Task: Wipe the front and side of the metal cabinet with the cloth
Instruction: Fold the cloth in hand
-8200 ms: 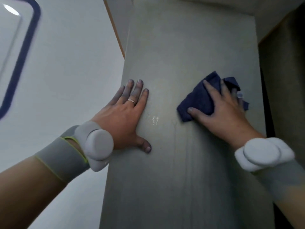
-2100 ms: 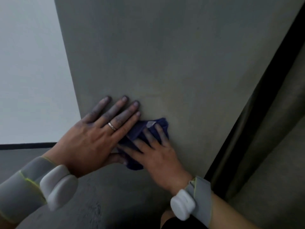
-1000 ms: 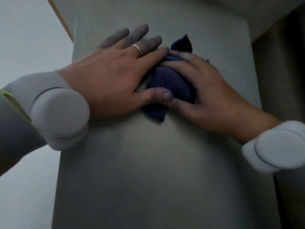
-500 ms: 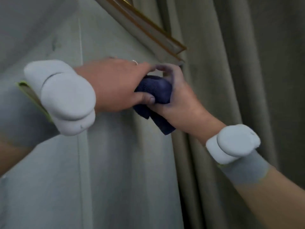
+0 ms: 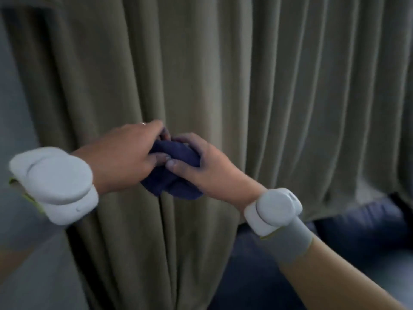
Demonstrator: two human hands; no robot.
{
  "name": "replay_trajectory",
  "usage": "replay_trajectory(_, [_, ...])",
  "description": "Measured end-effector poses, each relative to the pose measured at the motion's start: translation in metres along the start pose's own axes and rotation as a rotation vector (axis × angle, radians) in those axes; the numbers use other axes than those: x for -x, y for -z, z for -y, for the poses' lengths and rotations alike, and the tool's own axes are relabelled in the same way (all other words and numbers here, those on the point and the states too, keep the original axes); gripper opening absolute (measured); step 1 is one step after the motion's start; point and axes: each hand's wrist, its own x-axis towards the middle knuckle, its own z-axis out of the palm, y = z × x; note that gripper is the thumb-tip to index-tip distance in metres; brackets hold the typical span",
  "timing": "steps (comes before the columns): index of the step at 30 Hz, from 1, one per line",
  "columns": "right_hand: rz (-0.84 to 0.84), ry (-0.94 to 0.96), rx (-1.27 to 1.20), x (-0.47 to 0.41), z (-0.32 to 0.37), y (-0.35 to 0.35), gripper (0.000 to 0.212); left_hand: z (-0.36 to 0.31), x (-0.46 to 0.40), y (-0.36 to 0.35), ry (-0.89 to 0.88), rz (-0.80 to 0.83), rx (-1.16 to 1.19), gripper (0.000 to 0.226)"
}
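Both hands grip the bunched dark-blue cloth [image 5: 176, 170] in mid-air: left hand [image 5: 125, 155] curled round its left end, right hand [image 5: 207, 166] wrapped round its right end, thumbs nearly touching. Only a pale grey strip of the metal cabinet [image 5: 13, 121] shows, at the frame's left edge. Pleated olive-green curtain [image 5: 245, 74] hangs right behind the hands; a dark blue cushion [image 5: 362, 229] sits low right; white wrist devices [image 5: 55, 184] on both forearms.

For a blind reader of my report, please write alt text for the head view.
Both hands, left and right, grip a bunched blue cloth between them in front of an olive curtain. White devices sit on both wrists.
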Motion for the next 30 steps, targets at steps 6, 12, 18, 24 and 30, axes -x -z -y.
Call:
replay_trajectory(6, [-0.132, -0.313, 0.148, 0.151, -0.054, 0.095, 0.04, -0.13, -0.011, -0.104, -0.146, 0.253, 0.276, 0.023])
replay_trajectory(12, [-0.379, -0.679, 0.355, 0.371, -0.08, 0.217, 0.035, -0.334, 0.012, -0.212, -0.275, 0.472, 0.594, 0.073])
replay_trajectory(18, [-0.571, -1.006, 0.532, 0.544, -0.089, 0.28, 0.042, -0.506, 0.069, -0.274, -0.489, 0.59, 0.62, 0.062])
replay_trajectory(24, [-0.811, -1.351, 0.551, 0.753, -0.064, 0.285, 0.036, -0.652, 0.16, -0.349, -0.699, 0.808, 0.625, 0.059])
replay_trajectory(30, [-0.973, -1.667, 0.533, 0.926, -0.033, 0.249, 0.034, -0.74, 0.247, -0.395, -0.88, 0.95, 0.622, 0.061])
